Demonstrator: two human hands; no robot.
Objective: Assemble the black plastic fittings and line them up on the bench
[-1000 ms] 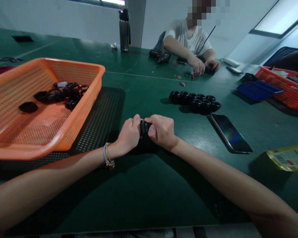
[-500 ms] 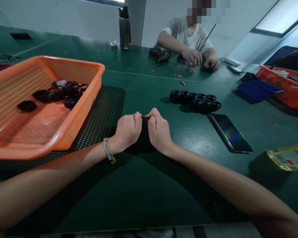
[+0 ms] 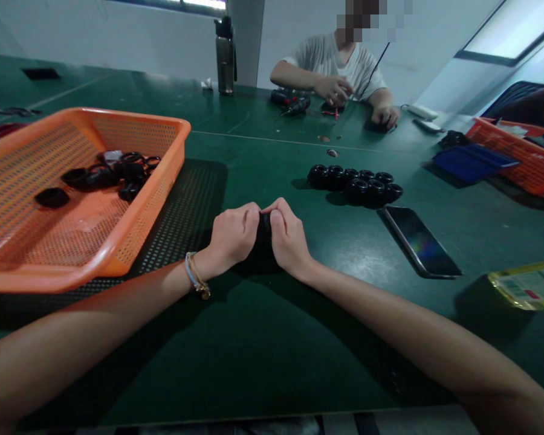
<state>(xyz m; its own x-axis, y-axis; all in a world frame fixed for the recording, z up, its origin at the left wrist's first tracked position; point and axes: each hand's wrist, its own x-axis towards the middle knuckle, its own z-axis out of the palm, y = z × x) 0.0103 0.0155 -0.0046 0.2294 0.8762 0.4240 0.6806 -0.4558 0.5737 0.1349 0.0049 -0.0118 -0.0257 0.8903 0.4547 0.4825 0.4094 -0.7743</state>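
Note:
My left hand (image 3: 234, 234) and my right hand (image 3: 290, 237) are closed, thumbs up, on a small black part (image 3: 265, 225) between them. Most of that part is hidden by my fingers, so its full shape does not show. Just past my right hand, several round black parts with holes (image 3: 358, 185) stand grouped on the green table (image 3: 254, 356). To the left of my left hand is an orange perforated basket (image 3: 149, 223), with several black ring-like and cup-like parts (image 3: 104, 175) inside.
A phone (image 3: 419, 241) and a yellow-edged package (image 3: 528, 285) lie on the right. Further off are a blue tray (image 3: 474, 162), an orange-red basket (image 3: 517, 160), a power drill (image 3: 294, 103) and a bottle (image 3: 225, 60). Across the table sits a person in a white shirt (image 3: 308, 54).
Both my hands keep their grip on the black part, almost unmoved. Across the table, the other person's hand has drawn back to the left, and a small red item now lies beneath it.

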